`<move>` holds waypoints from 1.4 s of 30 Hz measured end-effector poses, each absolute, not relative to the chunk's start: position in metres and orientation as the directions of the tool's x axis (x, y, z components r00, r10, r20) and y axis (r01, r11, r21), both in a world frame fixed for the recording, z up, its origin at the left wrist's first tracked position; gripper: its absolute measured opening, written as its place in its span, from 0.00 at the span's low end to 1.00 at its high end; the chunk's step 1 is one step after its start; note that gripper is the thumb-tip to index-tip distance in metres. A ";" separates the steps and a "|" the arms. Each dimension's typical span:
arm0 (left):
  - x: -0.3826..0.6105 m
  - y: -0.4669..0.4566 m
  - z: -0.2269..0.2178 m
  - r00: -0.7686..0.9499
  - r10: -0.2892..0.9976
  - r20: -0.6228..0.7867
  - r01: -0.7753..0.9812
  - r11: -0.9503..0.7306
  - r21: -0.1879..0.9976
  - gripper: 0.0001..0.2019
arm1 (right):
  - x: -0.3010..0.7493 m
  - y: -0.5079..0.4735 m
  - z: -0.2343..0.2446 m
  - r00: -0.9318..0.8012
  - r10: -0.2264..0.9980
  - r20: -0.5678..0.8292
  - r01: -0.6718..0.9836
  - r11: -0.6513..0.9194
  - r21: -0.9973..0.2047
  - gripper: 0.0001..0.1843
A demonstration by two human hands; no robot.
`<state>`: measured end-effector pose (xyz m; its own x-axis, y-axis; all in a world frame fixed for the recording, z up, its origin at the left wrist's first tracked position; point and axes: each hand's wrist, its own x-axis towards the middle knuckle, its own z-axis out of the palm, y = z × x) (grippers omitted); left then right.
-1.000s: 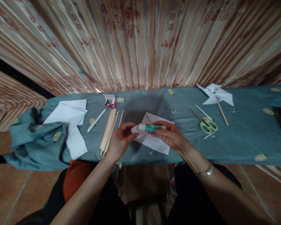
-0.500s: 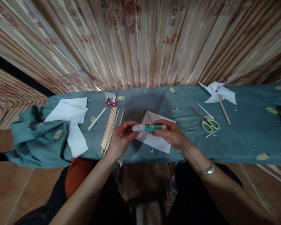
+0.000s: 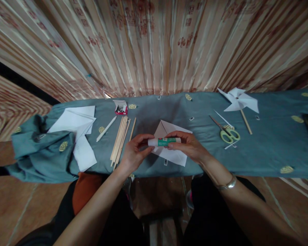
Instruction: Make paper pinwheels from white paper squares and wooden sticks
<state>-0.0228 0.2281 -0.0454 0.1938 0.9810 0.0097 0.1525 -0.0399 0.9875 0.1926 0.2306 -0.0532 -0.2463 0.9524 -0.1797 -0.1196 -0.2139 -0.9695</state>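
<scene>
A glue stick [image 3: 164, 141] with a green label lies level between both hands, above a folded white paper square [image 3: 170, 153] on the blue-grey cloth [image 3: 267, 150]. My left hand [image 3: 135, 153] pinches the white cap end of the stick. My right hand [image 3: 188, 147] grips the barrel from the other side, fingers curled round it. A silver bracelet sits on my right wrist.
Left of my hands lie several wooden sticks [image 3: 120, 138], a white pen [image 3: 106, 129], a small red box of pins [image 3: 121, 109] and loose white sheets [image 3: 75, 130]. To the right are green-handled scissors [image 3: 227, 133] and a white paper pinwheel [image 3: 238, 100]. A striped curtain hangs behind.
The cap end of the glue stick has slid in toward the barrel, so the stick looks shorter, and both hands have closed slightly together.
</scene>
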 end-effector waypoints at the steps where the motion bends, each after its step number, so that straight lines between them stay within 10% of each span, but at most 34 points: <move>1: -0.023 0.228 -0.046 0.212 0.977 0.028 0.180 -0.067 0.981 0.13 | 0.192 0.230 -0.054 -0.253 0.952 -0.172 -0.101 -0.203 -0.974 0.16; 8: -0.024 0.226 -0.049 0.312 0.940 0.137 0.363 -0.251 0.897 0.11 | 0.183 0.229 -0.066 -0.309 0.948 -0.079 -0.017 -0.088 -0.996 0.16; 14: -0.037 0.249 -0.065 0.069 0.987 0.145 0.534 -0.159 0.830 0.14 | 0.202 0.235 -0.072 -0.084 0.994 0.077 0.182 0.091 -0.979 0.19; 22: -0.061 0.273 -0.079 0.173 0.926 0.335 0.838 -0.317 0.444 0.14 | 0.238 0.218 -0.067 -0.207 0.939 0.274 0.630 0.342 -0.697 0.11; 27: -0.036 0.246 -0.062 0.393 0.789 0.472 0.735 -0.578 0.354 0.22 | 0.240 0.202 -0.071 -0.296 0.911 0.286 0.654 0.412 -0.634 0.14; 31: -0.006 0.214 -0.063 0.698 0.641 0.321 0.497 -0.755 0.427 0.19 | 0.239 0.193 -0.075 -0.366 0.895 0.256 0.644 0.442 -0.624 0.18; 42: 0.007 0.209 -0.075 0.724 0.595 0.349 0.481 -0.798 0.362 0.09 | 0.248 0.188 -0.071 -0.416 0.895 0.162 0.593 0.402 -0.698 0.23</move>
<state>0.0067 0.2095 -0.0753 0.7244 0.5947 0.3488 0.4812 -0.7984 0.3619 0.2482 0.1884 -0.0705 -0.4156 0.8951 0.1617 0.5934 0.4015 -0.6976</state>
